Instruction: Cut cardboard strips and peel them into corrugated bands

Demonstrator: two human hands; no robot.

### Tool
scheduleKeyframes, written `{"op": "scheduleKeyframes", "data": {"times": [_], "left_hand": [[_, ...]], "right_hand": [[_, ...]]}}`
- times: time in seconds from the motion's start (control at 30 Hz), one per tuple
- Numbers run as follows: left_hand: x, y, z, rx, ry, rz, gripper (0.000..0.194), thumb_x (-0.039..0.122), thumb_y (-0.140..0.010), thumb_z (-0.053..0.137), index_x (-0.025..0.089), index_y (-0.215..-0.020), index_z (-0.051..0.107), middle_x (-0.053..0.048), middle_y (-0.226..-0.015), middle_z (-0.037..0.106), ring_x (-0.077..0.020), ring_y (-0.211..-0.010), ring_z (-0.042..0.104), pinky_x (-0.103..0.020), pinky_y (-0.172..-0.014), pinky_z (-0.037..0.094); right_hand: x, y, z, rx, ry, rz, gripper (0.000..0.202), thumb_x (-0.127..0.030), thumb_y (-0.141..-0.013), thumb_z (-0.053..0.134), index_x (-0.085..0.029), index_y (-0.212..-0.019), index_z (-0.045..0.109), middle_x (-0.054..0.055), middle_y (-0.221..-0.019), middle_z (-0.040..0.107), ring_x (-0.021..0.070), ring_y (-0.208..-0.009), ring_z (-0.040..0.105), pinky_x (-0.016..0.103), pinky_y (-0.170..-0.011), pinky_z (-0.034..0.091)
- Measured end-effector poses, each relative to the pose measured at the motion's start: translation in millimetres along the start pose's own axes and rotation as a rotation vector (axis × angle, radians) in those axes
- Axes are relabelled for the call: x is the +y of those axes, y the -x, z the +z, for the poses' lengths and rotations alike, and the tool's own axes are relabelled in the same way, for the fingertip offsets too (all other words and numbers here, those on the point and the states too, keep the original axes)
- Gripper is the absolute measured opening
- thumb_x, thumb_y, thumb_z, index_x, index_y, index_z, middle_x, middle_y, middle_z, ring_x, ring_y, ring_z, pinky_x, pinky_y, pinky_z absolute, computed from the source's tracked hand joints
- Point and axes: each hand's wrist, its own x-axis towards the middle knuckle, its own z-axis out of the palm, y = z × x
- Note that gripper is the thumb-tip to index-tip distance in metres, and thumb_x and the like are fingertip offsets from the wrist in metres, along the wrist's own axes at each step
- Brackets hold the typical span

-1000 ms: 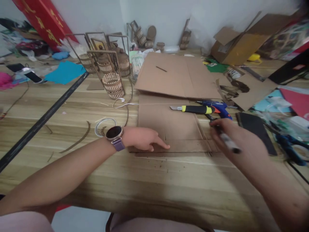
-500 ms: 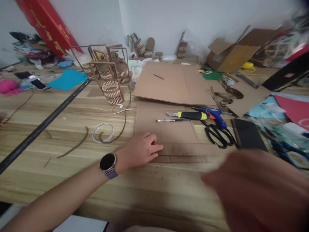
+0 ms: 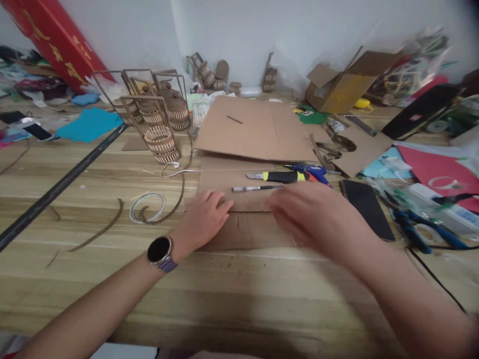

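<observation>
A narrow cardboard strip lies across the larger piece of cardboard in front of me. At its left end is my left hand, its thumb and fingers closed on the strip; a watch is on that wrist. My right hand is at the strip's right end, with fingers curled down and smeared by motion, so its hold is unclear. Just beyond the strip are a pen and a yellow-and-black utility knife. Behind the right hand a blue glue gun is partly hidden.
A big cardboard sheet lies farther back. Small woven baskets with tall handles stand at the left. A white coil and a braided cord lie nearer. To the right are a black phone-like slab and blue-handled pliers.
My right hand has come in from the lower right to the strip's right end. The strip has shifted away from me, baring cardboard below it. The view has turned slightly right.
</observation>
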Motion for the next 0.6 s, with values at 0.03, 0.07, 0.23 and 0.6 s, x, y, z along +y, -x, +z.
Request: {"op": "scheduleKeyframes", "data": {"times": [0.03,0.07,0.23,0.6], "left_hand": [[7.9,4.8,-2.2,0.022,0.008,0.034,0.028,0.021,-0.099,0.049,0.013,-0.121,0.064,-0.017,-0.124,0.060,-0.0314,-0.118,0.051,-0.049,-0.096,0.049],[16.2,9.7,-4.2,0.025,0.030,0.075,0.028,0.024,-0.100,0.050,0.014,-0.122,0.063,-0.016,-0.124,0.060,-0.0312,-0.120,0.051,-0.048,-0.097,0.049],[43.8,25.0,-5.5,-0.004,0.080,0.171,0.029,0.032,-0.092,0.067,0.016,-0.115,0.063,-0.013,-0.120,0.063,-0.0291,-0.115,0.056,-0.045,-0.097,0.051],[34.6,29.6,10.5,-0.022,0.041,0.141,0.026,0.022,-0.094,0.064,0.015,-0.119,0.060,-0.012,-0.122,0.066,-0.0279,-0.114,0.061,-0.041,-0.088,0.056]], "right_hand": [[13.6,-9.9,1.8,-0.034,0.060,-0.003,0.026,-0.027,-0.098,0.050,-0.018,-0.114,0.068,0.012,-0.114,0.070,0.0266,-0.105,0.065,0.047,-0.094,0.051],[28.5,-19.0,4.5,-0.061,0.113,0.002,0.028,-0.023,-0.097,0.048,-0.016,-0.114,0.069,0.014,-0.114,0.071,0.0288,-0.107,0.064,0.048,-0.095,0.049],[89.9,-45.9,28.5,-0.102,0.137,0.068,0.042,-0.016,-0.086,0.052,-0.008,-0.126,0.063,0.021,-0.126,0.067,0.0328,-0.115,0.063,0.047,-0.099,0.046],[53.0,-28.7,11.8,0.004,-0.317,0.296,0.039,-0.031,-0.089,0.045,-0.014,-0.121,0.060,0.018,-0.113,0.068,0.0315,-0.102,0.066,0.045,-0.089,0.049]]}}
